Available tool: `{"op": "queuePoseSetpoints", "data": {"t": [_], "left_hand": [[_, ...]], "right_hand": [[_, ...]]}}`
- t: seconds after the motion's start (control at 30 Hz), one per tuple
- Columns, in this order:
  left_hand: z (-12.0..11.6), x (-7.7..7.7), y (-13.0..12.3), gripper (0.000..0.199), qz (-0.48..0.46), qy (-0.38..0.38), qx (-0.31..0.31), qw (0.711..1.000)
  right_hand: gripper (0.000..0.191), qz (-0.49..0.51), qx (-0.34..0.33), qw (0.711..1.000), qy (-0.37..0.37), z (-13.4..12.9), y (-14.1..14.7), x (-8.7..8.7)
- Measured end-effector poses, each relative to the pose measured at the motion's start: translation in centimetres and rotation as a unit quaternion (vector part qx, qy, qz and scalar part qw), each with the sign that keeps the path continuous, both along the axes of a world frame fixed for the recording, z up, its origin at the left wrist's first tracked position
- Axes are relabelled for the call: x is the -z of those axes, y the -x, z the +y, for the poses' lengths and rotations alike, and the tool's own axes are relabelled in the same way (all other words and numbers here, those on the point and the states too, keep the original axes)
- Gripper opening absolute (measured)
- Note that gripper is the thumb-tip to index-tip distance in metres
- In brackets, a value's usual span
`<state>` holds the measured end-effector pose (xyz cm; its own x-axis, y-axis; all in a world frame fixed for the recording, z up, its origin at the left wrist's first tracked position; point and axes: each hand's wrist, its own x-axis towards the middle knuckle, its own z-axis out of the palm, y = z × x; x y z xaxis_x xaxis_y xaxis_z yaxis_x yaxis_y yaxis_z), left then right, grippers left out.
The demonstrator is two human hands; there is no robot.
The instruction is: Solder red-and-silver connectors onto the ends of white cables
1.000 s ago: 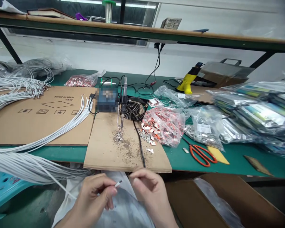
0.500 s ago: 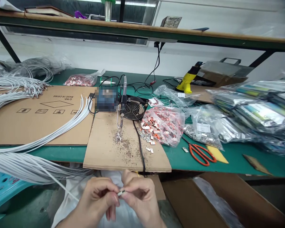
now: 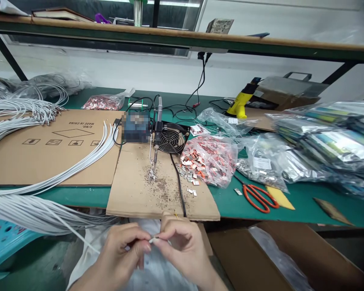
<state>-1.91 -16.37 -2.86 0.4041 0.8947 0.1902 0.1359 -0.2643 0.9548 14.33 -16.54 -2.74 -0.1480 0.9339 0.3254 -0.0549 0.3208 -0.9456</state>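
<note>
Low in the view, in front of the bench edge, my left hand (image 3: 121, 250) and my right hand (image 3: 183, 246) meet fingertip to fingertip. Both pinch one small whitish piece (image 3: 153, 239), mostly covered by the fingers. A white cable (image 3: 75, 232) runs from the left bundle toward my left hand; its end is hidden. Above the hands, a soldering iron (image 3: 156, 149) stands tip down over metal crumbs on a cardboard sheet (image 3: 133, 194). Right of it lies a clear bag of small red and white connectors (image 3: 210, 159), with several loose ones beside it.
Bundles of white cables (image 3: 15, 208) hang over the bench's left edge. A black fan (image 3: 171, 140) stands behind the cardboard. To the right are orange-handled scissors (image 3: 261, 198), a yellow heat gun (image 3: 240, 103) and plastic-wrapped packs (image 3: 336, 141). An open carton (image 3: 245, 258) sits below the bench.
Both hands still pinch the small piece, which has risen slightly and turned between the fingertips. The right hand's fingers have shifted a little. The camera view has moved slightly.
</note>
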Motion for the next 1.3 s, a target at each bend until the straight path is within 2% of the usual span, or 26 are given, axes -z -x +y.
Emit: {"op": "queuePoseSetpoints", "data": {"t": [0.1,0.2,0.27,0.37,0.43,0.5,0.6,0.7,0.77,0.83,0.9,0.97,1.03,1.1,1.23,1.3], "left_hand": [[-0.1,0.3,-0.8,0.046,-0.073,0.154,-0.003,0.985],[0.0,0.2,-1.0,0.052,-0.099,0.223,0.001,0.970],[0.0,0.1,-0.8,0.052,-0.116,0.255,0.015,0.960],[0.0,0.0,-0.2,0.048,-0.149,0.305,0.052,0.939],[0.0,0.1,0.1,0.046,-0.159,0.338,0.085,0.923],[0.0,0.1,0.3,0.045,-0.154,0.361,0.115,0.912],[0.1,0.0,0.5,0.045,-0.141,0.378,0.149,0.903],[0.2,0.0,0.6,0.045,-0.127,0.382,0.177,0.898],[0.3,0.1,0.5,0.045,-0.119,0.379,0.190,0.898],[0.5,0.2,0.5,0.044,-0.134,0.373,0.200,0.896],[0.8,0.5,0.3,0.042,-0.176,0.364,0.198,0.893],[1.0,0.9,0.1,0.042,-0.221,0.352,0.193,0.889],[1.0,1.4,-0.1,0.043,-0.246,0.347,0.193,0.884],[0.9,1.7,-0.3,0.043,-0.253,0.346,0.198,0.882],[0.5,1.5,-0.5,0.042,-0.229,0.322,0.146,0.907],[0.2,1.2,-0.5,0.040,-0.207,0.321,0.112,0.917]], "right_hand": [[0.021,0.112,0.070,0.991,0.002,-0.7,2.3,1.6],[0.022,0.144,0.124,0.982,-0.008,-1.0,3.7,2.2],[0.023,0.175,0.120,0.977,0.006,-1.0,3.3,2.0],[0.023,0.228,0.118,0.966,0.028,-0.5,1.3,1.0],[0.015,0.135,0.096,0.986,0.014,0.0,-0.3,0.1],[0.000,-0.027,0.002,1.000,0.013,0.5,-1.4,-0.9],[0.006,-0.193,-0.111,0.975,-0.004,1.0,-2.0,-2.7],[0.007,-0.298,-0.147,0.942,-0.039,1.3,-2.1,-4.2],[0.008,-0.320,-0.165,0.932,-0.050,1.4,-2.1,-4.4],[0.011,-0.254,-0.159,0.953,-0.039,1.4,-1.6,-3.6],[0.016,-0.110,-0.116,0.987,0.000,1.2,-0.6,-2.0],[0.017,0.055,-0.054,0.996,0.048,0.8,0.7,0.1],[0.020,0.171,-0.030,0.982,0.069,0.4,2.1,1.8],[0.018,0.242,-0.034,0.966,0.083,0.0,3.2,2.8],[0.009,0.336,-0.039,0.934,0.113,-0.2,4.3,2.9],[0.012,0.364,-0.009,0.923,0.121,0.1,4.1,2.6]]}}
